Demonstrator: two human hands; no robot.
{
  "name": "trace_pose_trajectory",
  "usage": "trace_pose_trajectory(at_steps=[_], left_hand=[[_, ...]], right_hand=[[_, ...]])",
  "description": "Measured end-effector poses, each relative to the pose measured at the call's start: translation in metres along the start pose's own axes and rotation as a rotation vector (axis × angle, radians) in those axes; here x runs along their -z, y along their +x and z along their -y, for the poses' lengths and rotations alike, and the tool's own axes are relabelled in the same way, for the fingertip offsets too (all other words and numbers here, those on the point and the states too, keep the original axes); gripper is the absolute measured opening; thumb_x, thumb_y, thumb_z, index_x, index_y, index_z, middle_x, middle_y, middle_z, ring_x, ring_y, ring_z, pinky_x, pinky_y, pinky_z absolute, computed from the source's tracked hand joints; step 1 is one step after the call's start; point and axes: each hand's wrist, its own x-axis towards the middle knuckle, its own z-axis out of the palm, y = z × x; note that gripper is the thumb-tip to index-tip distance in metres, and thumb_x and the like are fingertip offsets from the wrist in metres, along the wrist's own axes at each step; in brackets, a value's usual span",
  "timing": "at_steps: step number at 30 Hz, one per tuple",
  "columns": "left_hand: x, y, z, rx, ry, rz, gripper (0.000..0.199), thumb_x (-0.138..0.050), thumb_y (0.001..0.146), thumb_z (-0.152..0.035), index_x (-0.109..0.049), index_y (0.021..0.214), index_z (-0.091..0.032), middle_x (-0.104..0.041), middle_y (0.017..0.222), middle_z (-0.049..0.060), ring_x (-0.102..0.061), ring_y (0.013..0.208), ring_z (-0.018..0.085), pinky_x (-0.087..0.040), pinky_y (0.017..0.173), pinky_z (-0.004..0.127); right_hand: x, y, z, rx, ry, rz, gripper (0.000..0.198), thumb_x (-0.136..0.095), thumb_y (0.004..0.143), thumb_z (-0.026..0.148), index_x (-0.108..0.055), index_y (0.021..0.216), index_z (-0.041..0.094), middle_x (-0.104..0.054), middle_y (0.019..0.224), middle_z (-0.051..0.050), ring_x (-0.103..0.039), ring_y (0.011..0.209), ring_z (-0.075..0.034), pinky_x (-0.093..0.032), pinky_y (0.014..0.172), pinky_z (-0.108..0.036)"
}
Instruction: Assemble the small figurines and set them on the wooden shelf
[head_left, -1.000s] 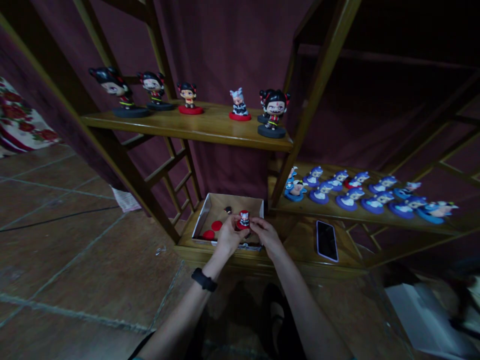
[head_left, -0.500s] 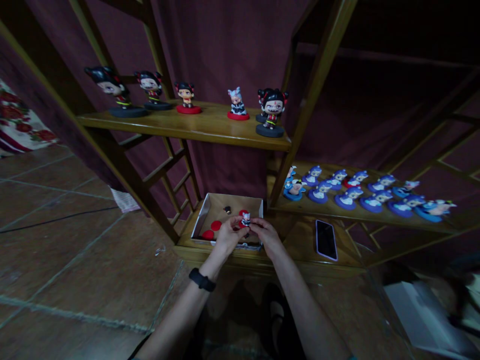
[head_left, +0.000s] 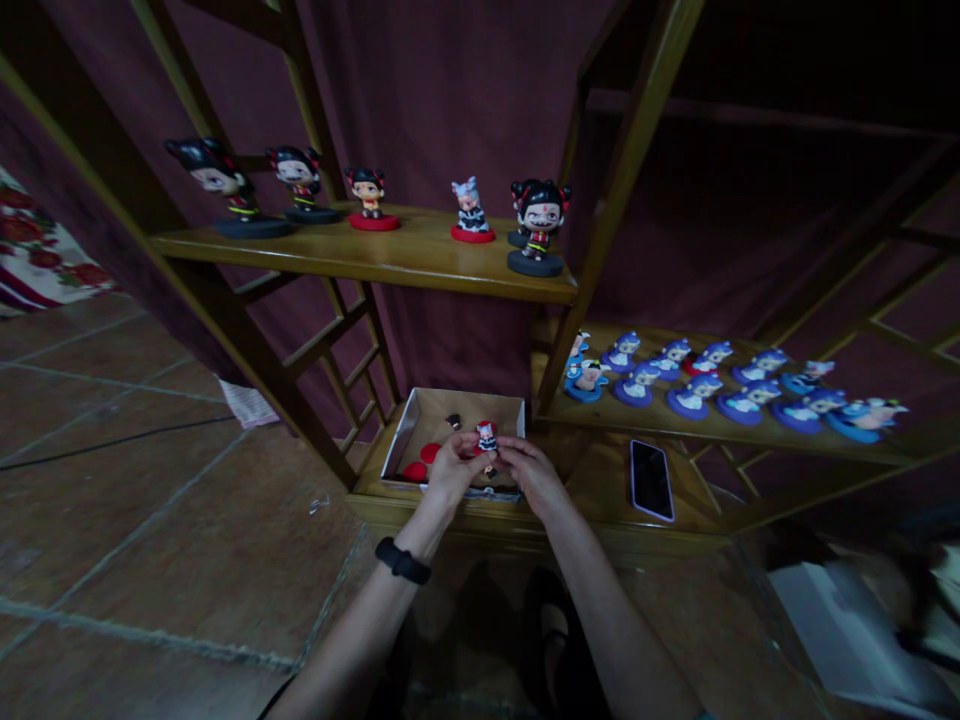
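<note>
Far left, upper shelf (head_left: pixel 360 262) carries a row of dark-haired figurines (head_left: pixel 300 185) on round bases, spaced apart, facing out. Below it, open cardboard box (head_left: pixel 420 415) sits on the low shelf board, red discs (head_left: pixel 422 462) loose on its floor at near left. Left hand (head_left: pixel 450 470), black wristband on that wrist, and right hand (head_left: pixel 529 472) meet over the box's near rim, both pinching a small red-based figurine (head_left: pixel 487 437) between fingertips, upright, held above the box, likely so base and body stay aligned. Box walls crowd the hands; open room only toward the near side. Right of the hands a phone (head_left: pixel 650 478) lies flat, apart. Far right, blue figurines (head_left: pixel 705 385) pack the middle shelf in rows.
</note>
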Motion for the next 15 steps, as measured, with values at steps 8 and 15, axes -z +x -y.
trace_pose_trajectory(at_steps=[8,15], left_hand=[[0.0010,0.0019,0.0015,0.005,0.033,-0.003,0.042,-0.076,0.053,-0.031,-0.058,0.086,-0.013,-0.064,0.075,0.002,-0.058,0.069,0.012,-0.045,0.070,0.027],[-0.0019,0.0000,-0.0007,-0.043,0.075,0.009,0.040,-0.076,0.052,-0.028,-0.055,0.083,-0.015,-0.062,0.071,0.000,-0.057,0.064,0.012,-0.046,0.064,0.026]], right_hand=[[-0.0009,-0.0018,0.0018,-0.025,0.031,-0.002,0.024,-0.071,0.056,0.029,-0.066,0.078,0.019,-0.069,0.086,-0.003,-0.063,0.078,-0.017,-0.049,0.072,-0.031],[0.0007,0.0009,-0.0018,-0.011,0.046,0.020,0.023,-0.071,0.056,0.029,-0.066,0.076,0.019,-0.070,0.082,-0.003,-0.062,0.077,-0.017,-0.048,0.073,-0.031]])
